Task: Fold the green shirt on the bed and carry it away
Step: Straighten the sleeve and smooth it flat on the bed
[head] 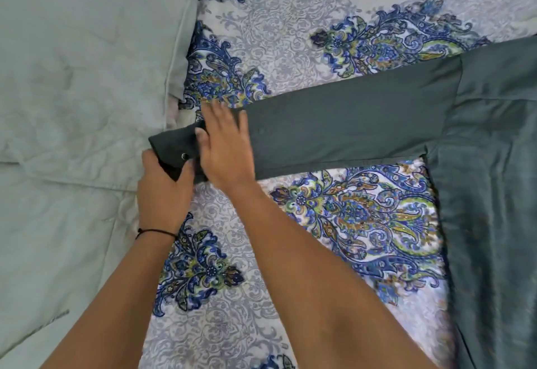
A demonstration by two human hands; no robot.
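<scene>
- Two hands work at the cuff [174, 150] of the green shirt [488, 165], whose long sleeve [348, 124] lies stretched flat across the paisley bedsheet [319, 223], while the body of the shirt is spread at the right edge of the view.
- The left hand [162, 191] pinches the cuff end, thumb on top near a metal snap [184, 155] and fingers curled under the cloth.
- The right hand [223, 148] lies flat, palm down, fingers together and pressing on the sleeve just beside the cuff.
- The step looks like straightening the cuff before the sleeve is folded in. To do it well, hold the flat hand firm as an anchor, pull the cuff taut and smooth, then carry it across toward the shirt body.
- Both forearms reach forward from the bottom of the view; the left wrist wears a thin black band [157, 232].
- A pale green comforter [72, 92] lies beside the cuff.
</scene>
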